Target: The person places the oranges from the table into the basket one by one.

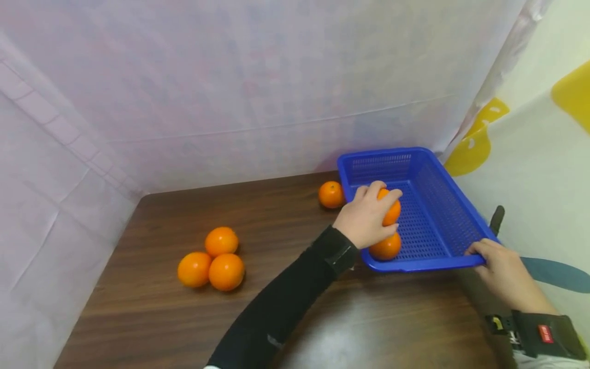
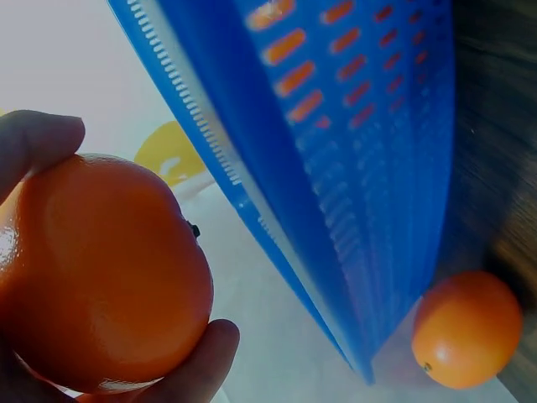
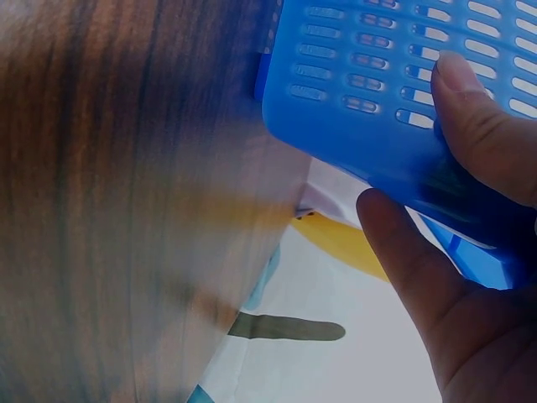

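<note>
A blue plastic basket (image 1: 415, 262) with slotted walls stands at the right of the table. My left hand (image 1: 366, 218) is over its left side, gripping an orange (image 2: 109, 277) between thumb and fingers above the rim. Beneath that hand, another orange (image 1: 385, 248) lies in the basket's near left corner. My right hand (image 1: 502, 269) grips the basket's near right corner; in the right wrist view its thumb lies on the slotted wall and a finger is under the rim.
On the brown wooden table (image 1: 152, 318), one orange (image 1: 331, 195) sits just outside the basket's left wall. Three more oranges (image 1: 226, 271) are grouped at the left. A pale cloth wall (image 1: 239, 102) rises behind the table, and a patterned cloth (image 1: 544, 205) hangs at the right.
</note>
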### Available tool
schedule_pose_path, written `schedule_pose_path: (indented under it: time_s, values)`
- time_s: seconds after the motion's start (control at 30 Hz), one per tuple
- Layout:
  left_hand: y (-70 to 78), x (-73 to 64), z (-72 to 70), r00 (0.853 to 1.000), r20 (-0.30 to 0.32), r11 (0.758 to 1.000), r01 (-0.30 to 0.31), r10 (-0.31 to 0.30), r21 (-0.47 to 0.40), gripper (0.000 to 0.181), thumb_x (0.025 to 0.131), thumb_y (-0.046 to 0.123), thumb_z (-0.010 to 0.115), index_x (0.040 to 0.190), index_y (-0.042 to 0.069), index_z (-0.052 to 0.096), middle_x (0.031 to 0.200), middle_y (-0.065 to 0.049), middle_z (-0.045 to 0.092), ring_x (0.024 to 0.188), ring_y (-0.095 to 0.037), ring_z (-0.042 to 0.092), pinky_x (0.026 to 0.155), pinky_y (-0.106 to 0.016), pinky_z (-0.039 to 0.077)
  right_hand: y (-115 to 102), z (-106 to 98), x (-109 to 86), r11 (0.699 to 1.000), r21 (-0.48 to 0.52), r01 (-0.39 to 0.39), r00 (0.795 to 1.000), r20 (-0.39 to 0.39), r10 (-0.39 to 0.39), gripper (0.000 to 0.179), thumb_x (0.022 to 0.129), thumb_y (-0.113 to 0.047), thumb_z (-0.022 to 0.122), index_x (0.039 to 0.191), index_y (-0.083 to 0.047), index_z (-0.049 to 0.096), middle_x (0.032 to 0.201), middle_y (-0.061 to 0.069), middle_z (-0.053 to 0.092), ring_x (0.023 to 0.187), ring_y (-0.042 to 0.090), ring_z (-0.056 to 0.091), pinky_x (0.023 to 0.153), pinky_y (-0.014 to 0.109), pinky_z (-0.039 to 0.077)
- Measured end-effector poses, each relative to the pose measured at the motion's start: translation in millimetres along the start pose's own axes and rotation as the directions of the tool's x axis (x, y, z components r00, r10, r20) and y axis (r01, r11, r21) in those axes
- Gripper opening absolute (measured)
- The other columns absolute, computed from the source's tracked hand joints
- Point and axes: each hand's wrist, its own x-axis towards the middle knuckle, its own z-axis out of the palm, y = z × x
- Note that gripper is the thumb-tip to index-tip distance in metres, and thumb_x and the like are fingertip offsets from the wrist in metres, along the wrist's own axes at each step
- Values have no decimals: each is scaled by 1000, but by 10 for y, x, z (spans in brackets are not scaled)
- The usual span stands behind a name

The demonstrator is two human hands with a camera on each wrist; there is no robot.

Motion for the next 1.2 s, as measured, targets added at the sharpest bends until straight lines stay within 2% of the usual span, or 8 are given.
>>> schedule_pose_path:
  time_s: [0.27, 0.53, 0.8, 0.97, 1.2]
  values:
    - [141, 77, 15, 998, 60, 999, -11, 13, -32, 68, 93, 49, 66, 153, 34, 39, 154, -5, 39, 134, -28, 49, 76, -31, 61, -28, -12, 4, 1000, 0, -17, 1000, 15, 17, 28, 62, 17, 73, 76, -6, 65, 79, 7, 64, 70, 29, 61, 60, 44, 48]
    - [225, 150, 51, 997, 70, 999, -19, 21, -34, 66, 93, 50, 65, 152, 36, 40, 153, -3, 39, 133, -26, 50, 76, -32, 61, -55, -29, 18, 998, 14, -59, 997, 59, 59, 24, 66, 18, 70, 78, -2, 65, 81, 12, 65, 72, 32, 62, 61, 51, 51]
    - [259, 189, 47, 997, 77, 1000, -29, 30, -9, 66, 93, 50, 65, 152, 35, 40, 153, -4, 40, 132, -27, 50, 76, -33, 61, -66, -52, -2, 996, 9, -90, 993, 84, 89, 22, 69, 17, 71, 79, -2, 65, 81, 12, 64, 73, 32, 62, 62, 52, 52]
    - [297, 231, -11, 996, 84, 999, -28, 30, -27, 67, 93, 52, 64, 153, 37, 38, 155, -3, 38, 134, -26, 48, 77, -33, 61, -43, -58, -3, 997, 7, -76, 995, 72, 75, 24, 67, 18, 71, 79, -2, 65, 81, 11, 64, 73, 31, 61, 61, 51, 51]
    - [358, 311, -23, 993, 118, 999, -9, 14, -49, 68, 93, 53, 64, 154, 38, 37, 155, -1, 37, 132, -23, 48, 79, -32, 61, -28, -21, -22, 1000, 2, -29, 999, 23, 29, 29, 62, 18, 73, 76, -7, 65, 79, 5, 63, 71, 24, 59, 58, 38, 46]
